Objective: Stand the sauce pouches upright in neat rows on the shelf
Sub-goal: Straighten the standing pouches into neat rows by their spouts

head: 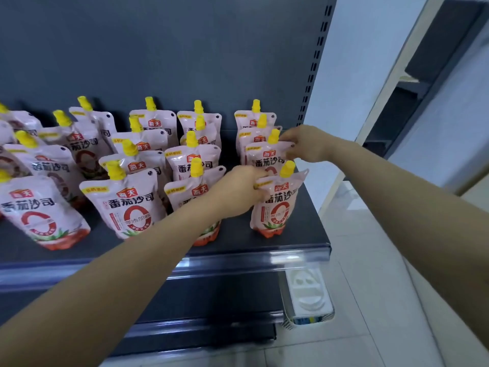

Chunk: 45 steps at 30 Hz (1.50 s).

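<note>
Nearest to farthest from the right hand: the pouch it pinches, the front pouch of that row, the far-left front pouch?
1. Pinched pouch, at the right hand.
2. Front pouch, same row.
3. Far-left front pouch, picture's left edge.

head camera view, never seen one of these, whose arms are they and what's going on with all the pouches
No machine here: the one picture comes from a camera worn on a person's head, looking down at their own bare arms. A dark shelf holds pink sauce pouches with yellow caps, standing in rows. In the rightmost row, the left hand grips the top corner of the front pouch, and the right hand pinches the top corner of the second pouch just behind it.
</note>
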{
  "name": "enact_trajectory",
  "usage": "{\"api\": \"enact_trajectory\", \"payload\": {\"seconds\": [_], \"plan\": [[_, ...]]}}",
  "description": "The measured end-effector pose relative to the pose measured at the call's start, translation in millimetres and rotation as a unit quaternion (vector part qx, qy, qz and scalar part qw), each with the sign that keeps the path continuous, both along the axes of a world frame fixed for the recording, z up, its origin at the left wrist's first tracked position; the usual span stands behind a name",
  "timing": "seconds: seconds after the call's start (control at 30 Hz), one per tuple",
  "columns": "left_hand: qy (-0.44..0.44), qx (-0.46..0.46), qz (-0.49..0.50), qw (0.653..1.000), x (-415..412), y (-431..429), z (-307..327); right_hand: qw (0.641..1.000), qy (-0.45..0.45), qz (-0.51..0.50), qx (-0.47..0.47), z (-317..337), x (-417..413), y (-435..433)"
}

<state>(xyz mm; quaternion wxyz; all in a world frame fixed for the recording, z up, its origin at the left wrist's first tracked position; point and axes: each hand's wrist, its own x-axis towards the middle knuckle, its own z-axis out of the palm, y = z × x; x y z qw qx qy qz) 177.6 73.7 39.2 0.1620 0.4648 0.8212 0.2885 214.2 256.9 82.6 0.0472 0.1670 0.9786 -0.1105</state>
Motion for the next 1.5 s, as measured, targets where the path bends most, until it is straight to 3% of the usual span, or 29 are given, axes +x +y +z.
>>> {"api": "enact_trajectory", "payload": {"seconds": [0.57, 0.8, 1.27, 1.5], "plan": [[-0.078, 0.021, 0.104, 0.991, 7.5, 11.2, -2.5, 0.999, -0.007, 0.046, -0.025, -11.3, -12.6, 16.5], [-0.109, 0.004, 0.08, 0.991, 14.3, 11.0, -1.9, 0.996, -0.017, 0.055, -0.074, -13.2, -4.7, 24.6], [-0.105, -0.01, 0.055, 0.993, 16.8, 9.0, 1.4, 0.99, -0.05, 0.071, -0.107, -6.5, 9.8, 21.7], [-0.047, -0.005, 0.039, 0.998, 16.3, 4.7, 6.7, 0.989, -0.054, 0.066, -0.122, -5.8, 13.5, 17.8]]}}
